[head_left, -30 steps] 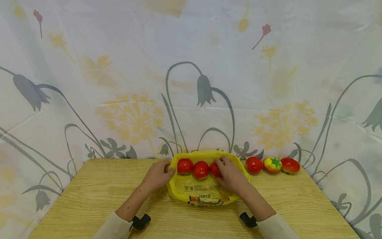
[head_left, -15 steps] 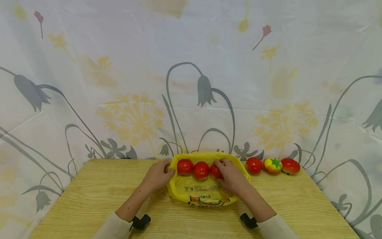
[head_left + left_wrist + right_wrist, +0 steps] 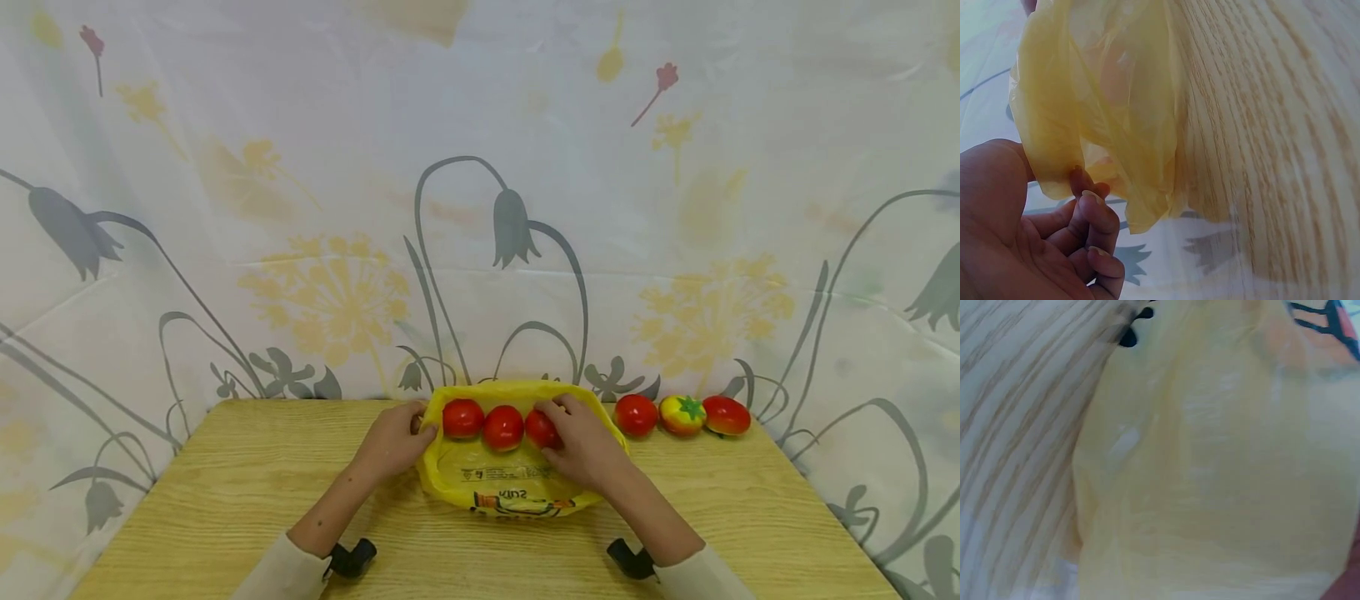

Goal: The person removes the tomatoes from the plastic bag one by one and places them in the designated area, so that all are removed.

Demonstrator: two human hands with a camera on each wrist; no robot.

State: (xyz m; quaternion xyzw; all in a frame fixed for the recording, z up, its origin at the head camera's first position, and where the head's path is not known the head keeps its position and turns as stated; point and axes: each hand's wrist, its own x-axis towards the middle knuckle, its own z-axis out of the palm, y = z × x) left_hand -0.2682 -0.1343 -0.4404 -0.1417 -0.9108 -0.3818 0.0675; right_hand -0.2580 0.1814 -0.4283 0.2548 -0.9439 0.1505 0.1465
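Note:
A yellow plastic bag lies open at the table's back, its mouth spread wide. Three red tomatoes sit in a row inside it: a left one, a middle one and a right one. My left hand pinches the bag's left rim; in the left wrist view its thumb and curled fingers hold the thin film. Reaching over the right rim, my right hand grips the right tomato, partly hiding it. The bag's wall fills most of the right wrist view.
To the right of the bag, a round red tomato, a yellow-red one with a green star-shaped top and a longer red one stand in line along the back edge. Behind the wooden table hangs a flower-patterned cloth.

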